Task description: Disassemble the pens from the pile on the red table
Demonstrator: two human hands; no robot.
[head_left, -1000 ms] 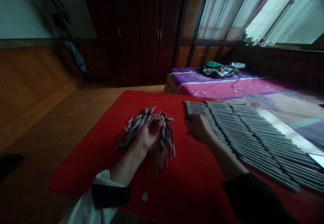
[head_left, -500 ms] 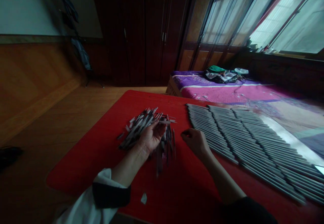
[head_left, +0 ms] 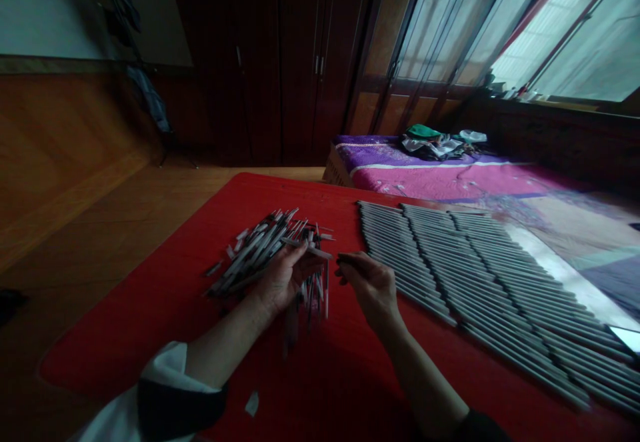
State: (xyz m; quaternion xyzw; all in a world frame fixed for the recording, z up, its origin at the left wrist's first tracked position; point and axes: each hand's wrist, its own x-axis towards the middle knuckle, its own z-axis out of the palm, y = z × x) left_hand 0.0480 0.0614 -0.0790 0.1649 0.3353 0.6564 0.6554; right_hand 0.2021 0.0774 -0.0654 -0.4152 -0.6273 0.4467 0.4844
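Observation:
My left hand [head_left: 283, 281], palm up beside the loose pile, holds a slim pale pen barrel [head_left: 319, 253] between thumb and fingers, its end pointing right. Close to that end is my right hand [head_left: 371, 287], thumb and fingers pinched together. A small dark piece [head_left: 341, 263] shows at its fingertips, too small to name. The pile of loose pen parts [head_left: 260, 249], white, grey and dark, lies behind and under my left hand. To the right, grey pens [head_left: 480, 282] with dark ends lie side by side in three long rows.
Everything lies on a red table [head_left: 150, 309] with rounded corners. A small pale scrap [head_left: 252, 403] rests near its front edge. Beyond the table stands a bed [head_left: 430, 179] with a pink and purple cover and a heap of cloth [head_left: 433, 142]. Dark wardrobes [head_left: 295, 62] line the back.
My right hand has moved left to the end of the pen barrel in my left hand. The barrel now tilts down to the right. The view has shifted slightly.

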